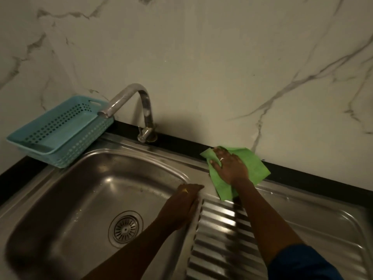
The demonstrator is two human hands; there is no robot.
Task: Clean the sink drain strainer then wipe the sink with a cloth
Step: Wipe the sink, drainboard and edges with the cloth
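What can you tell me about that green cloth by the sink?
The green cloth is a thin, bright green square, looking like soft microfibre, spread mostly flat with a few creases. It lies on the steel rim behind the ribbed drainboard, its far edge at the black strip below the marble wall. The right hand presses flat on it, fingers spread; one corner pokes out towards the tap.
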